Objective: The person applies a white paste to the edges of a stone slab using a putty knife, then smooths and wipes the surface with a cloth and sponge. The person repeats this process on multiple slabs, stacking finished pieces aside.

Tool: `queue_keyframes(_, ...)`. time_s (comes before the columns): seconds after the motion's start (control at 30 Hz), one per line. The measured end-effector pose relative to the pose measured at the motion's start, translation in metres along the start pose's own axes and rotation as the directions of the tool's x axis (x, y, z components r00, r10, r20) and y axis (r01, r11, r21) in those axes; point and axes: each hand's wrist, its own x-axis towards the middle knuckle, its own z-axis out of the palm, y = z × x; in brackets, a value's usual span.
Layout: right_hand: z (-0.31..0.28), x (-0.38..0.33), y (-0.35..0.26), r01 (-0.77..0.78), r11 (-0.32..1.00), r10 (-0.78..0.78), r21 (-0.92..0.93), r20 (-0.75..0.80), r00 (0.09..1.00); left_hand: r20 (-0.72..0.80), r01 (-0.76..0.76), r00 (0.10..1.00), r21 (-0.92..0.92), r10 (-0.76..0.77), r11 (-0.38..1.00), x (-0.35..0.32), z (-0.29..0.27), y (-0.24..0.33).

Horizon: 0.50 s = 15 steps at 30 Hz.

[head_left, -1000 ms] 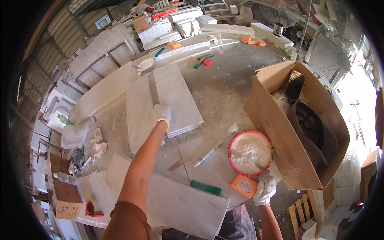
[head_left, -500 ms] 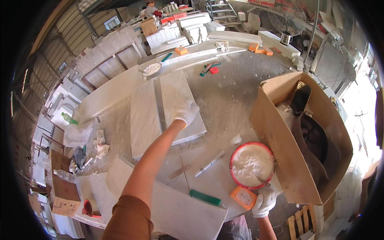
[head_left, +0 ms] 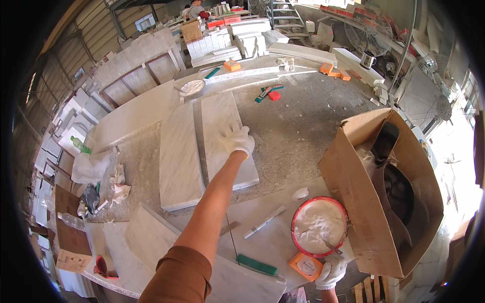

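Note:
My left hand (head_left: 235,138), in a white knit glove, rests with fingers spread on a pale marble slab (head_left: 217,111). A second, similar slab (head_left: 179,156) lies to its left, across a narrow gap. At the lower right, my gloved right hand (head_left: 332,272) has curled fingers beside an orange box (head_left: 306,266); what they hold, if anything, is hidden. Just beyond that hand stands a red-rimmed bowl (head_left: 293,230) of white paste, with a tool handle (head_left: 332,246) leaning over its near rim. A white marker-like tube (head_left: 264,222) and a green bar (head_left: 256,264) lie nearby.
An open cardboard box (head_left: 353,202) with dark curved parts stands at the right. Farther off are a second bowl of paste (head_left: 192,88), green strips with a red lump (head_left: 274,95), and orange boxes (head_left: 326,67). A plastic bag (head_left: 91,166) and a red cup (head_left: 102,266) sit at the left.
My left hand has shifted a little farther up the slab and its fingers have spread. My right hand stays near the orange box and bowl. The whole view has shifted slightly.

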Motion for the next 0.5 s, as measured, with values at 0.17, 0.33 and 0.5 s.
queue_keyframes(0.17,0.002,-0.001,0.003,-0.005,1.000,0.005,0.029,0.000,1.000,-0.047,0.003,0.999,-0.017,-0.004,1.000,0.004,0.009,-0.007)
queue_keyframes(0.33,0.002,0.001,-0.001,0.004,1.000,-0.004,0.024,-0.017,1.000,-0.122,-0.123,0.986,-0.087,0.112,0.989,0.006,0.022,-0.027)
queue_keyframes(0.5,0.000,0.003,0.000,0.009,1.000,-0.009,0.010,-0.003,1.000,-0.194,0.225,0.954,-0.032,-0.227,0.974,0.007,0.020,-0.058)
